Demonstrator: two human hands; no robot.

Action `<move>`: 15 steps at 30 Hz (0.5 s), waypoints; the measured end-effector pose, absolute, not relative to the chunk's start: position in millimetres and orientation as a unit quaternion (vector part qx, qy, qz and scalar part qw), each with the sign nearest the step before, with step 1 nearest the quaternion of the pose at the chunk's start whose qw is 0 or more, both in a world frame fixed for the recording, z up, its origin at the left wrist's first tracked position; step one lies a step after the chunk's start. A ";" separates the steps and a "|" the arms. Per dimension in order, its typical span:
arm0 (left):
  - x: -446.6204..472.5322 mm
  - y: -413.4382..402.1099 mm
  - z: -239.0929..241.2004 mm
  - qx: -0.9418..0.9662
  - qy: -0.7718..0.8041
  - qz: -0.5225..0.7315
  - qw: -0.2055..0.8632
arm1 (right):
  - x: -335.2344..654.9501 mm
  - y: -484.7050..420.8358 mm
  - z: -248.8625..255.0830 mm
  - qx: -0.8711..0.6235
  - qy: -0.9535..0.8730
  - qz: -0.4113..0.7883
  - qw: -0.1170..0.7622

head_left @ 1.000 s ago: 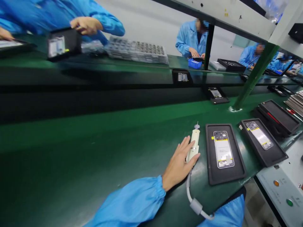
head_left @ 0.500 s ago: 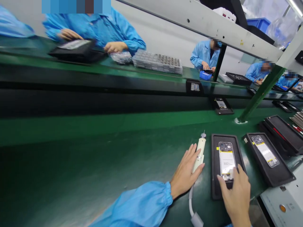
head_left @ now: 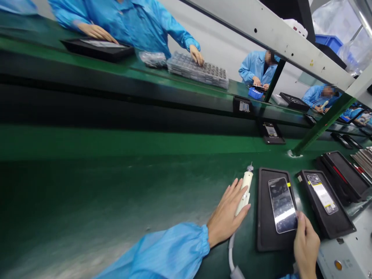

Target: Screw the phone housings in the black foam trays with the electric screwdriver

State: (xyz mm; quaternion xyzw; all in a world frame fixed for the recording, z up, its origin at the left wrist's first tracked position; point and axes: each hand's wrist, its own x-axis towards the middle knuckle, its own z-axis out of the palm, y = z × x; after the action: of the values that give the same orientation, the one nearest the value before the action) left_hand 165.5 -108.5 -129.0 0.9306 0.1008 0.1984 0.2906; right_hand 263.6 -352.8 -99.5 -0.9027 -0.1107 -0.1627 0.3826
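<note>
Green bench mat (head_left: 116,201) carries work. Left hand (head_left: 228,215) flat, fingers spread, palm resting on cream handheld tool (head_left: 244,188), no closed grip; tool's cable (head_left: 231,255) runs toward near edge. Right hand (head_left: 305,248) pinches near end of glossy phone panel (head_left: 282,204), panel over first black tray (head_left: 263,232). Second black tray (head_left: 334,228) holding open phone frame (head_left: 322,193) just beside, to right.

Second tray: we saw a black tray (head_left: 334,221) just right of our work, carrying an open phone frame (head_left: 322,193) with yellow tabs.
Far bench: we noted a clear parts tray (head_left: 200,71) under a co-worker's hand (head_left: 197,56).
Belt: two small black carriers (head_left: 242,106) (head_left: 271,131) sat well apart from us.
Post: a green post (head_left: 319,126) stood slanted.
Panel: an orange button (head_left: 338,265) showed at our right.
</note>
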 end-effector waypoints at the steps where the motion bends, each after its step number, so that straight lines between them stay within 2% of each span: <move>1: 165.3 -108.0 -128.9 0.930 0.102 0.202 0.288 | 263.0 -357.7 -102.1 -0.902 -0.120 -0.191 0.367; 4: 161.8 -111.7 -124.4 0.931 0.090 0.233 0.266 | 261.9 -368.9 -111.3 -0.917 -0.135 -0.228 0.297; 8: 156.9 -134.4 -110.3 0.946 0.004 0.216 0.241 | 269.5 -373.8 -124.7 -0.961 -0.130 -0.152 0.190; 12: 161.9 -161.8 -99.1 0.947 0.028 0.165 0.274 | 273.3 -379.7 -131.3 -0.933 -0.192 -0.146 0.266; 15: 167.4 -176.0 -93.4 0.911 0.069 0.147 0.378 | 263.6 -385.0 -129.0 -0.917 -0.186 -0.167 0.310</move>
State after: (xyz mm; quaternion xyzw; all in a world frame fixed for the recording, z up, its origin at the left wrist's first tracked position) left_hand 167.4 -176.0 -93.4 0.9115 0.0686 0.1473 0.3779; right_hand 263.6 -385.0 -129.0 -0.9174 -0.1861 -0.1670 0.3098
